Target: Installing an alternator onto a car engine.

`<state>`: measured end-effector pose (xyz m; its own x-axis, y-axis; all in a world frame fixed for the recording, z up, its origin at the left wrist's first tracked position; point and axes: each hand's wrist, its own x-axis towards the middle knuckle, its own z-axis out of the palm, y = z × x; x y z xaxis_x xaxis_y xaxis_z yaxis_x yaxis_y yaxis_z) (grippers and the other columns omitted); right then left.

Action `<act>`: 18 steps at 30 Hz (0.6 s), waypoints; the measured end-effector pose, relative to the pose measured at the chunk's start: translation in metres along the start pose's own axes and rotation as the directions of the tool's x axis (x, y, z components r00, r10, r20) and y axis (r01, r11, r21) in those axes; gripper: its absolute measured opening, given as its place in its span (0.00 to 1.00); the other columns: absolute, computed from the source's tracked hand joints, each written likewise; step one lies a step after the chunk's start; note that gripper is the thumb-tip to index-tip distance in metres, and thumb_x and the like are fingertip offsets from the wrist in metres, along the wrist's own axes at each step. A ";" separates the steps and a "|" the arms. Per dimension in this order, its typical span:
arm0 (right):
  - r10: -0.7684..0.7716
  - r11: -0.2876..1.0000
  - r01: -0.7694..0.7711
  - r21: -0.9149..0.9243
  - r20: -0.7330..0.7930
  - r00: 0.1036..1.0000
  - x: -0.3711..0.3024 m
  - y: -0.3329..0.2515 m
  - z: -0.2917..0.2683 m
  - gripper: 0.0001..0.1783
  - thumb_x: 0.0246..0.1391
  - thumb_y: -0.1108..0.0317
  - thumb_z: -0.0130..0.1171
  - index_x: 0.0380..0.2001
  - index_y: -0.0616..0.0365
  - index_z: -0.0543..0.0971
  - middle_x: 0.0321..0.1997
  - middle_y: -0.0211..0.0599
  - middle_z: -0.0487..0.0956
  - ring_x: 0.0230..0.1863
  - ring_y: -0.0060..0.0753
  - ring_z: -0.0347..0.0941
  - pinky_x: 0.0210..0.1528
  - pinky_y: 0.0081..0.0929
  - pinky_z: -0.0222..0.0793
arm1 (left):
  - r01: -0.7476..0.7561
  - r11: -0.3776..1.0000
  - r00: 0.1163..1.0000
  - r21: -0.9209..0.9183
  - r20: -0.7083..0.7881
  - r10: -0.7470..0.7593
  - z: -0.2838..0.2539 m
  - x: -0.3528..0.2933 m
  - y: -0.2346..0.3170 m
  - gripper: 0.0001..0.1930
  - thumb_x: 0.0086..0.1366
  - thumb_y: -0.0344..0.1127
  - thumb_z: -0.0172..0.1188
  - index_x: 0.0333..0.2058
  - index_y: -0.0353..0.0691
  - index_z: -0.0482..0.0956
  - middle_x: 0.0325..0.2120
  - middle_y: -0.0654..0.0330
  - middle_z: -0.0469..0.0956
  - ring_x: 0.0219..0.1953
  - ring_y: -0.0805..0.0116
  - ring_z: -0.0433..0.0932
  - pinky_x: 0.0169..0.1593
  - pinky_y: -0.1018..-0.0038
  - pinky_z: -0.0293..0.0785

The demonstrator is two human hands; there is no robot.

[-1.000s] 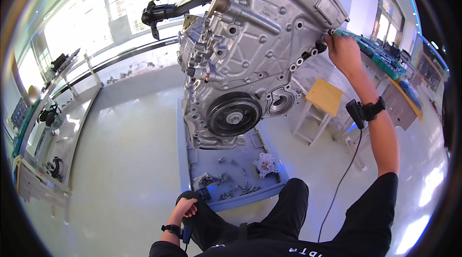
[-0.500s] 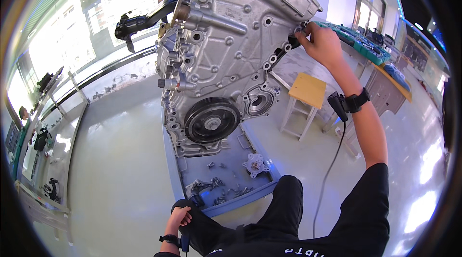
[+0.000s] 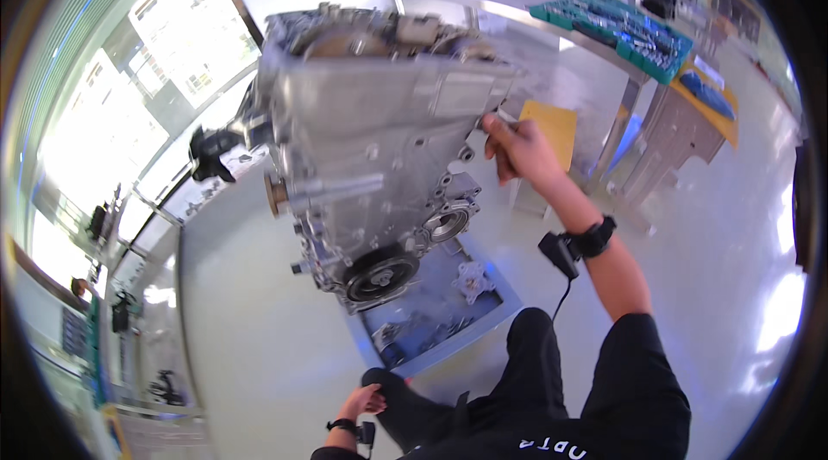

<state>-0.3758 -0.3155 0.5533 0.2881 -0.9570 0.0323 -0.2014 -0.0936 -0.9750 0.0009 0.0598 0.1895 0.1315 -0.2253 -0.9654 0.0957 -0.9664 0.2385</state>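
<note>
A large grey metal engine (image 3: 336,115) stands in front of me, with a black crank pulley (image 3: 379,275) low on its front cover. My right hand (image 3: 528,155) is at the cover's upper right edge, thumb and fingers bent together in a pinch. Whatever lies between those fingertips is too small and blurred to make out. Lower left, my left hand (image 3: 366,400) rests on my left knee with its fingers loosely spread, holding nothing. Below the engine, a star-shaped metal part (image 3: 473,281) lies in a blue-grey tray (image 3: 470,344) beside several bolts.
A yellow-topped stool (image 3: 556,128) stands behind my right hand. At the back right, a green tool case (image 3: 668,63) lies on a table. A metal rack (image 3: 185,322) with parts runs along the left. A black device with a cable (image 3: 559,255) hangs at my right wrist.
My view has shifted, so more of the engine's top shows and the engine sits lower. My right hand remains at the cover's right edge; the left stays on my knee.
</note>
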 end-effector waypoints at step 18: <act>0.008 0.986 0.091 0.141 -0.580 0.814 -0.012 -0.023 0.040 0.17 0.59 0.60 0.48 0.26 0.64 0.75 0.14 0.41 0.75 0.14 0.29 0.71 0.17 0.25 0.62 | 0.186 0.909 0.982 0.373 -0.084 -0.167 -0.049 -0.311 0.067 0.14 0.63 0.40 0.48 0.39 0.37 0.74 0.32 0.51 0.80 0.33 0.61 0.80 0.37 0.66 0.74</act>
<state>-0.3369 -0.2906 0.5665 -0.3101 -0.9394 0.1461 -0.0408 -0.1404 -0.9893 0.0145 0.0708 0.5110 0.1963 -0.0497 -0.9793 -0.2564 -0.9666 -0.0024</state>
